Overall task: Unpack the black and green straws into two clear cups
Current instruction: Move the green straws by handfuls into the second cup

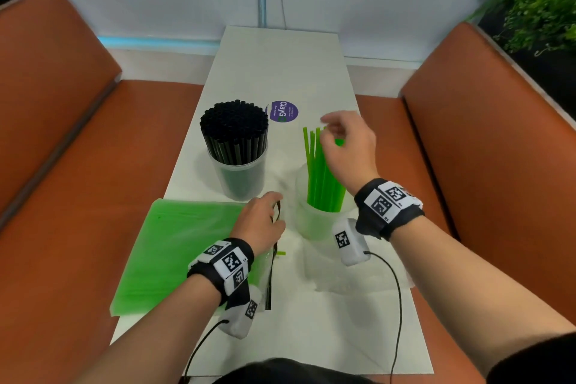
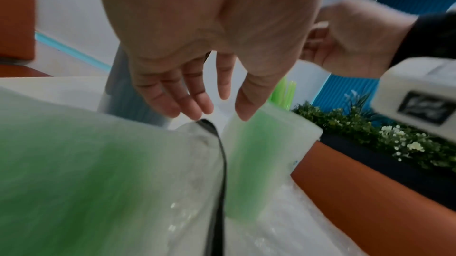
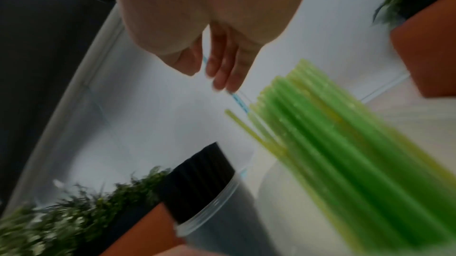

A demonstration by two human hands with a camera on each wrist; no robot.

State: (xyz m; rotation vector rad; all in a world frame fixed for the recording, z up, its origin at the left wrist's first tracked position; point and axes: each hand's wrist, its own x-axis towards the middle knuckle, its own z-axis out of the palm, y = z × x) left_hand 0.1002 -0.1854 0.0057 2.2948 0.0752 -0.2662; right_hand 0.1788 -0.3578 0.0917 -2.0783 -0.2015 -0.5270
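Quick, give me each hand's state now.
Left hand: open, fingertips at the straw bag's mouth.
Right hand: open above the green straws, holding nothing.

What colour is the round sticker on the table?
Purple, with white lettering; the sticker shows best in the head view.

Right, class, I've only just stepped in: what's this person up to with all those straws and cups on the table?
A person is unpacking straws into two clear cups on a white table. The left cup is packed full of black straws. The right cup holds a partial bunch of green straws, and the right hand hovers open at their tops. The left hand rests at the open end of the clear bag, which holds more green straws.
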